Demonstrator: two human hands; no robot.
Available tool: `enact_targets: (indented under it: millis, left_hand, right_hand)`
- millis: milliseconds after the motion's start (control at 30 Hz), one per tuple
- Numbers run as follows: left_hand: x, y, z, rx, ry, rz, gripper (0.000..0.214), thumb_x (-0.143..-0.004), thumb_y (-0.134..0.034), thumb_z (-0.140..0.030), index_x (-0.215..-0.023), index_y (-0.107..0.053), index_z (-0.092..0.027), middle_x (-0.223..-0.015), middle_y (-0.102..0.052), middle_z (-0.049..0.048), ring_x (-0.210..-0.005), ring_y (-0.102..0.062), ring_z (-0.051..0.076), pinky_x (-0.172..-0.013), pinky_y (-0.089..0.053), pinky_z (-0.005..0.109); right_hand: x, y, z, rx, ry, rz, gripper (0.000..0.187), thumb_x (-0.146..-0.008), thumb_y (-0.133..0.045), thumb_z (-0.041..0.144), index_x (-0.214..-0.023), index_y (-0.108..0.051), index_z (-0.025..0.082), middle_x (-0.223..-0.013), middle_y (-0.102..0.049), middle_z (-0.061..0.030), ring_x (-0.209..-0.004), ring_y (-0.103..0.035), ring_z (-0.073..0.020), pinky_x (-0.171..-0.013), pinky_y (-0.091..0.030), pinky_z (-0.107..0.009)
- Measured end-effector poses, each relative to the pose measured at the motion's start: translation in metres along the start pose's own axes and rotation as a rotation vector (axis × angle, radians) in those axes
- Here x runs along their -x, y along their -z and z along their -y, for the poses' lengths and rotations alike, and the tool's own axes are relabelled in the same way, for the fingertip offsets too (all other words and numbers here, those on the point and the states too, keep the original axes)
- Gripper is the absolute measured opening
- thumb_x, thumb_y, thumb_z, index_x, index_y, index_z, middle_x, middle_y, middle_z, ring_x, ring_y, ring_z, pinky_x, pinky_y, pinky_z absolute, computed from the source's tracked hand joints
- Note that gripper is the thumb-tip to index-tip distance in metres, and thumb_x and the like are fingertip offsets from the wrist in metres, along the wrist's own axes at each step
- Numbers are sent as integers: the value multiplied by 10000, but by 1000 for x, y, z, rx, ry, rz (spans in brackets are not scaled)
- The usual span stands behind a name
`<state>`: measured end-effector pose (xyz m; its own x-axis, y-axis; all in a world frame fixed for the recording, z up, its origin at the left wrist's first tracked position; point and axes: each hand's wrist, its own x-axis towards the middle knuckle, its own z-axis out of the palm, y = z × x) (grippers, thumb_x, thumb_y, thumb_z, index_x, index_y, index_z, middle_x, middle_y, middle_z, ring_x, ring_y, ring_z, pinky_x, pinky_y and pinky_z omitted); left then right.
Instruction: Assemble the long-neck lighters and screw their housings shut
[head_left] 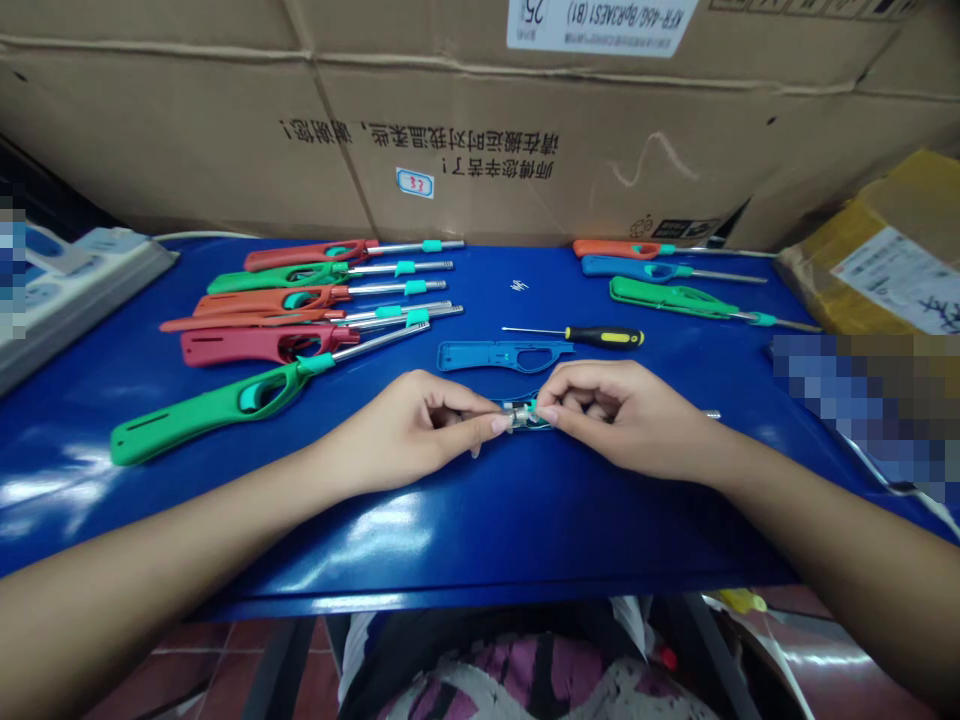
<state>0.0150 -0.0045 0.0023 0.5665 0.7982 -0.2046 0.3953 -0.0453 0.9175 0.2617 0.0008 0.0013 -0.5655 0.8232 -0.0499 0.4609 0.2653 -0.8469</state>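
Observation:
Both my hands meet at the middle of the blue table (480, 520). My left hand (420, 425) and my right hand (619, 410) are closed, pinching the inner parts of an opened blue lighter (525, 415) that lies on the table. Its metal tube tip (712, 414) sticks out to the right past my right hand. Just behind my fingers lies a detached blue lighter shell half (502, 355). A black and yellow screwdriver (592, 336) rests beside that shell.
Several long-nosed lighters in red, orange and green (300, 320) lie in a group at the left. Three more lighters (667, 275) lie at the back right. Cardboard boxes (480, 130) wall the far edge. A white tray (75, 290) stands at the left, a package (885, 260) at the right.

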Motion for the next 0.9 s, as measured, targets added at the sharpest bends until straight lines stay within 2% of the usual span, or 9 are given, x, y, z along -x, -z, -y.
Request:
enact_targets:
  millis: [333, 500, 733, 900]
  left_hand:
    - [1, 0, 2, 1, -15, 6, 332, -905, -634, -405, -843, -782, -114, -744, -660, 34, -631, -502, 117, -578, -394, 225]
    - [1, 0, 2, 0, -18, 5, 333, -906, -633, -399, -933, -800, -112, -736, -650, 30, -637, -493, 119, -582, -389, 229]
    - [1, 0, 2, -15, -17, 4, 345, -904, -633, -407, -928, -806, -109, -745, -656, 37, -637, -476, 118, -575, -377, 228]
    - [0, -1, 2, 24, 26, -52, 322, -886, -653, -420, -902, -800, -134, -728, -648, 25, -626, -468, 112, -563, -377, 219]
  right_hand:
    - [-1, -2, 0, 42, 46, -14, 153, -951, -579, 277, -889, -672, 172, -746, -567, 10, -567, -454, -76, -482, -362, -203]
    - [-1, -3, 0, 87, 105, -34, 139, -950, -584, 252, -883, -674, 170, -776, -593, 1, -573, -470, -73, -483, -368, -201]
    - [-1, -4, -1, 184, 207, -65, 132, -955, -573, 214, -902, -682, 163, -798, -625, -12, -589, -484, -74, -525, -387, -210]
    - [-3, -4, 0, 160, 169, -130, 138, -944, -600, 238, -880, -698, 165, -722, -590, 5, -567, -476, -77, -488, -364, -209]
